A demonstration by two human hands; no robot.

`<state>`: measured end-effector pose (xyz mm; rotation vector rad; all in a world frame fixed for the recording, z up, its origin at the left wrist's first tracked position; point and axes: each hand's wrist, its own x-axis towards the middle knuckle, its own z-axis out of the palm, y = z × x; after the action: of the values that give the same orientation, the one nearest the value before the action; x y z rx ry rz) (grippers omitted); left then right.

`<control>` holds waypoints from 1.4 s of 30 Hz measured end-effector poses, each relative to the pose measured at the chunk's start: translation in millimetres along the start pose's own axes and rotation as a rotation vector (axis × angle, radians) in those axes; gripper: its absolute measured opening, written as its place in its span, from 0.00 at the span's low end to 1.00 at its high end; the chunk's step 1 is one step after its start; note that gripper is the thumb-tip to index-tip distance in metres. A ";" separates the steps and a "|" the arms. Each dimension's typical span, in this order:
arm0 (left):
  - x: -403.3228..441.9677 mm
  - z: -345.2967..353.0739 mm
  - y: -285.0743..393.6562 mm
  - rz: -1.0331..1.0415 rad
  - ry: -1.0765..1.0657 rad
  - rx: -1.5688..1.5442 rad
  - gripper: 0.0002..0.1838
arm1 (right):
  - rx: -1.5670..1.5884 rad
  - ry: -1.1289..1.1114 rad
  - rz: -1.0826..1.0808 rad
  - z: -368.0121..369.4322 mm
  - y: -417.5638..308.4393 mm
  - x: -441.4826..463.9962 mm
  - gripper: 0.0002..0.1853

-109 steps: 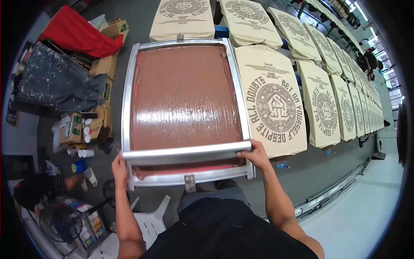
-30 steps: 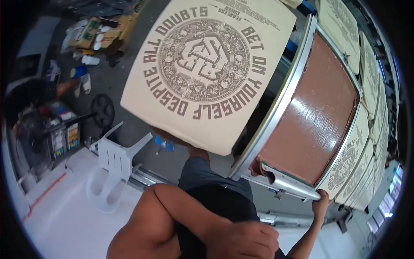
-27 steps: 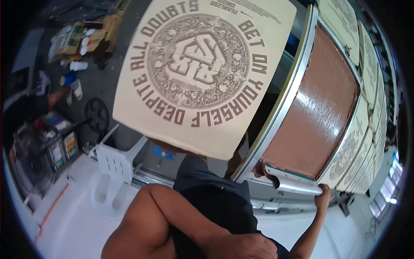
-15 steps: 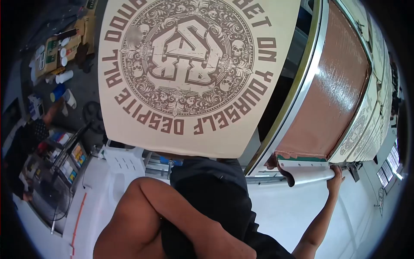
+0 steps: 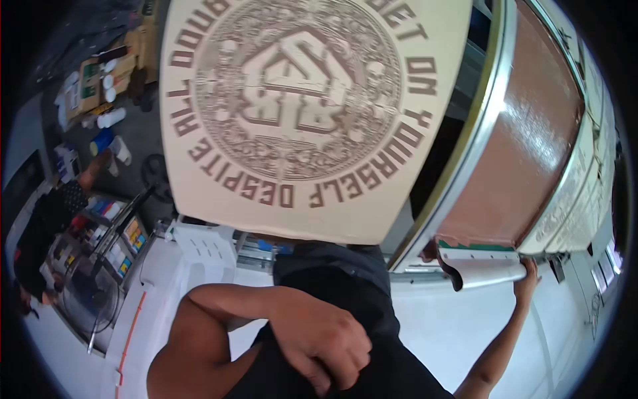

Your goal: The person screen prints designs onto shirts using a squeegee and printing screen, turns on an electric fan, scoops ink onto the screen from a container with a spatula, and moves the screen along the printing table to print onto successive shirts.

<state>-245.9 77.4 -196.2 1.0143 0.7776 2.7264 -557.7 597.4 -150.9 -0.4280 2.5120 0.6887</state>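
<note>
My left hand (image 5: 324,342) is in front of my black shirt with its fingers curled in, and nothing shows in it. At the right, my right hand (image 5: 526,278) is closed round the end of the metal squeegee (image 5: 488,269). This squeegee lies across the near end of the metal-framed screen (image 5: 495,123), whose mesh is coated with brown ink (image 5: 515,139). The screen stands to the right of a cream fabric panel (image 5: 226,216), which bears a round brown print (image 5: 296,90) with lettering around it.
Further printed panels (image 5: 565,209) line the right. A white chair (image 5: 206,249) is left of my legs. Another person (image 5: 46,226) is at the far left, beside a fan (image 5: 93,292) and a shelf of containers (image 5: 123,249). Cardboard boxes (image 5: 90,86) and white bottles (image 5: 111,118) lie upper left.
The screen was in front of me with both hands on the squeegee; now it is at the right, beside the bared print. My left hand has let go and come to my chest.
</note>
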 end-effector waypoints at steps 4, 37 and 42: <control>-10.9 0.7 -10.3 -0.097 0.073 0.098 0.20 | -0.033 -0.116 0.106 -8.2 -14.4 0.8 0.17; -344.7 190.1 -373.2 -0.420 1.835 -1.016 0.12 | -0.062 -0.062 -0.021 -9.3 2.9 11.9 0.14; -327.1 157.2 -335.7 -0.435 1.850 -0.966 0.14 | -0.001 0.068 -0.124 -8.8 -0.2 2.7 0.14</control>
<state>86.6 336.7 -454.2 -1.7304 -0.3605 2.2734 -563.2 592.1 -145.8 -0.6113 2.5232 0.6379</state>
